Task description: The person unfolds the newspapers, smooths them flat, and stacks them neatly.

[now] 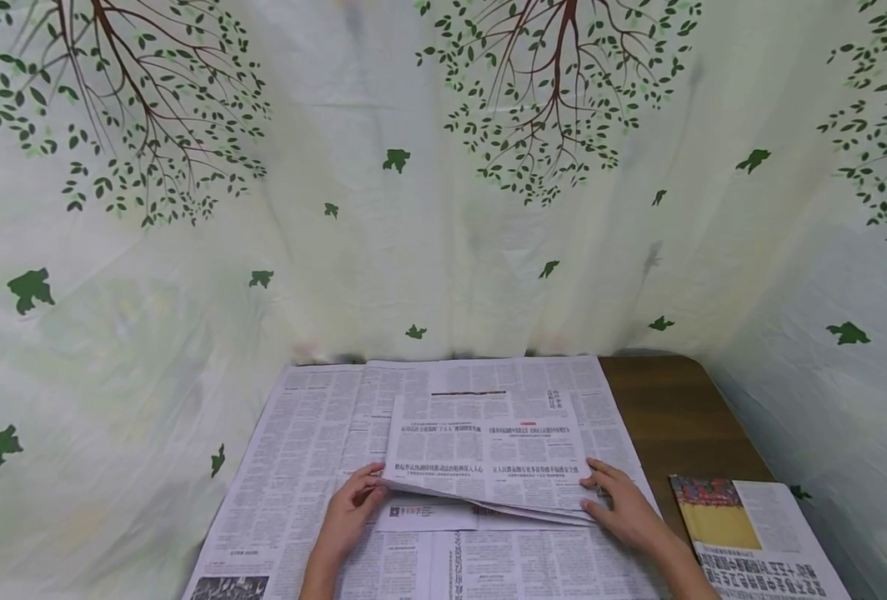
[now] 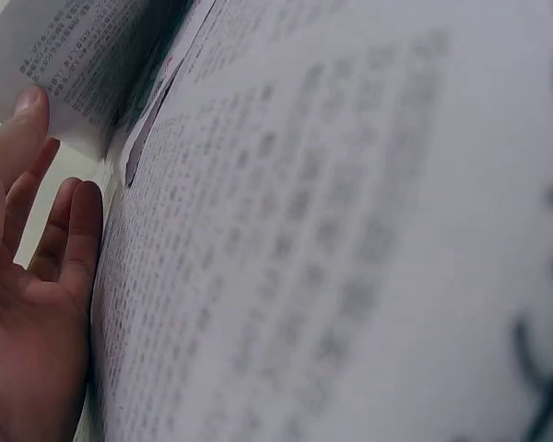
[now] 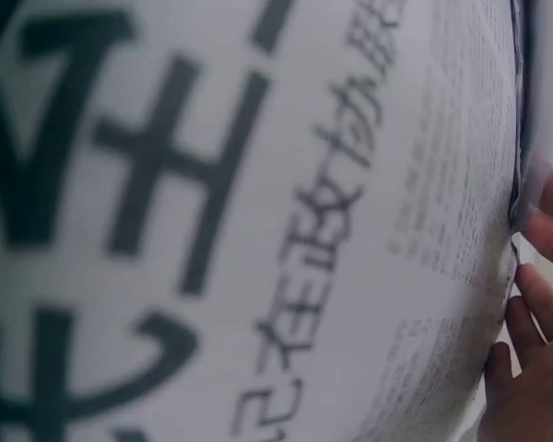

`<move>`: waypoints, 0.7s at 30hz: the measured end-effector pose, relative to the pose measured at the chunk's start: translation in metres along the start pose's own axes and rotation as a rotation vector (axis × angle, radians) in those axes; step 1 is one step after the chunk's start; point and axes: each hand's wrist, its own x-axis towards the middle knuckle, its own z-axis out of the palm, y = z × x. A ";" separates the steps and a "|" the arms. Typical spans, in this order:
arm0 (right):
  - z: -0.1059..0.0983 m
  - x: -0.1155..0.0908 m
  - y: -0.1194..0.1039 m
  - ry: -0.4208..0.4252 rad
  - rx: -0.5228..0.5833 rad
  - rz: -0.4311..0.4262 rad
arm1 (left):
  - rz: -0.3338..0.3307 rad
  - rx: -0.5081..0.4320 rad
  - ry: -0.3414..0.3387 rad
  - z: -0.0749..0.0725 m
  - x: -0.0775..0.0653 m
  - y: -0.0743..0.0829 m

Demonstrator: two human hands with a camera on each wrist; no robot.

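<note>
Fingers (image 1: 603, 470) at edges of folded newspaper (image 1: 487, 452)

Soft, even light; close newsprint (image 2: 304, 230) blurred in both wrist views.

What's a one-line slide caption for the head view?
Left hand and right hand hold a folded newspaper at opposite sides, over newspaper sheets spread on a brown table.

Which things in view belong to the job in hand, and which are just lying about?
In the job:
folded newspaper, held by the left grip and right grip
spread newspaper beneath, probably

Apparently lying about:
colour-picture newspaper at the right
</note>
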 end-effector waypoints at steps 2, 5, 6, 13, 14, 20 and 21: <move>0.000 0.000 0.000 0.007 -0.006 -0.020 | -0.013 -0.016 0.001 0.000 0.000 0.000; 0.000 -0.001 0.001 -0.018 0.032 -0.006 | -0.021 0.000 -0.004 0.000 -0.001 0.000; -0.001 -0.001 0.001 -0.034 0.061 0.004 | -0.030 0.012 -0.005 0.000 -0.002 0.000; -0.006 -0.003 0.003 -0.078 0.217 0.070 | -0.148 0.036 0.004 0.001 -0.002 0.000; -0.007 -0.004 0.004 -0.066 0.215 0.061 | -0.152 0.029 -0.002 0.001 -0.002 0.000; -0.005 -0.005 0.009 0.020 0.203 -0.035 | -0.131 -0.014 -0.009 -0.001 0.001 -0.002; -0.004 -0.005 0.008 0.035 0.212 -0.047 | -0.131 -0.027 -0.009 -0.002 0.001 -0.002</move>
